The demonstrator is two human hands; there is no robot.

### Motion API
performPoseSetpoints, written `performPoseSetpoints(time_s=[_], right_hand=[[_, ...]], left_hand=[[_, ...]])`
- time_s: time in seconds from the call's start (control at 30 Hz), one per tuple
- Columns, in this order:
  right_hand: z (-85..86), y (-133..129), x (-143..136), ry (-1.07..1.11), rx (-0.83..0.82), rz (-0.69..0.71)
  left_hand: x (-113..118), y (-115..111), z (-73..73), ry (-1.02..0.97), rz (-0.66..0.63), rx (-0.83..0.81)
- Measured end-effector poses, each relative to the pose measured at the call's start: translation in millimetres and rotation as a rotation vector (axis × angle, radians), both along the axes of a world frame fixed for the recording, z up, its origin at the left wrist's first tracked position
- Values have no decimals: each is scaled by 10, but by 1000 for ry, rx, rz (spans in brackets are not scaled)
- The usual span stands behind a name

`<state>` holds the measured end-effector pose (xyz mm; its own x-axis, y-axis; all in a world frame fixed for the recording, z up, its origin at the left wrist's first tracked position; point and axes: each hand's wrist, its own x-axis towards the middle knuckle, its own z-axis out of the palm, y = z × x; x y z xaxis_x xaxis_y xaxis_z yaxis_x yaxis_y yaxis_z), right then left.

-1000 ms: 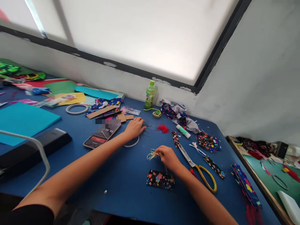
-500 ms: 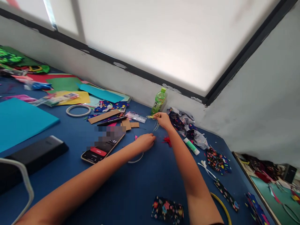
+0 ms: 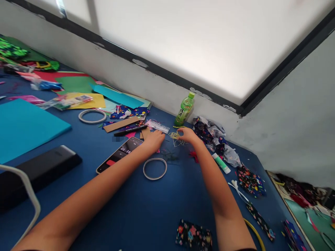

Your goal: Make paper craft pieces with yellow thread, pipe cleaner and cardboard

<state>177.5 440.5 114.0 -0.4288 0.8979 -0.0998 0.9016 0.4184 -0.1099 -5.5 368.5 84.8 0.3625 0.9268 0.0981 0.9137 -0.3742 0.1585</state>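
Observation:
My right hand (image 3: 188,135) is by the back of the blue table, thumb and fingers curled around the edge of a loose tangle of yellow thread (image 3: 174,135). Just behind it stands a green drink bottle (image 3: 184,109). My left hand (image 3: 155,140) rests beside small cardboard pieces (image 3: 145,133) and a clear ruler (image 3: 159,127), its back turned up and its fingers reaching forward with nothing visible in them. Dark thread scraps (image 3: 169,156) and a pale ring (image 3: 155,169) lie nearer to me. Red thread (image 3: 194,156) sits below my right wrist.
A phone (image 3: 120,153) lies partly under my left forearm. Left are a black power bank (image 3: 42,170), blue paper (image 3: 28,129) and a white ring (image 3: 92,116). On the right are a glue stick (image 3: 221,163), crumpled fabric (image 3: 209,132) and a folded floral cloth (image 3: 193,234).
My left hand has moved left and away from me, uncovering the pale ring and dark scraps. The yellow thread, raised in my right hand before, now lies lower, spread on the table.

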Motion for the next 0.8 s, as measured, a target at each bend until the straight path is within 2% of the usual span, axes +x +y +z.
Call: performPoseSetpoints(time_s=[0.1, 0.23, 0.33, 0.43, 0.6, 0.7, 0.8], right_hand=[[99, -14, 33, -42, 29, -3], [241, -6, 52, -52, 85, -80], [292, 4, 50, -33, 57, -103], [224, -38, 34, -19, -74, -53], [-71, -173, -23, 6, -286, -6], [-160, -194, -44, 74, -240, -17], [-99, -136, 18, 160, -104, -72]], left_hand=[[-23, 24, -57, 60, 20, -10], [-9, 27, -83, 102, 30, -32], [0, 15, -77, 118, 38, -45], [13, -19, -57, 115, 27, -63], [71, -109, 1, 84, -33, -139], [135, -171, 40, 56, -106, -198], [206, -219, 84, 30, -184, -260]])
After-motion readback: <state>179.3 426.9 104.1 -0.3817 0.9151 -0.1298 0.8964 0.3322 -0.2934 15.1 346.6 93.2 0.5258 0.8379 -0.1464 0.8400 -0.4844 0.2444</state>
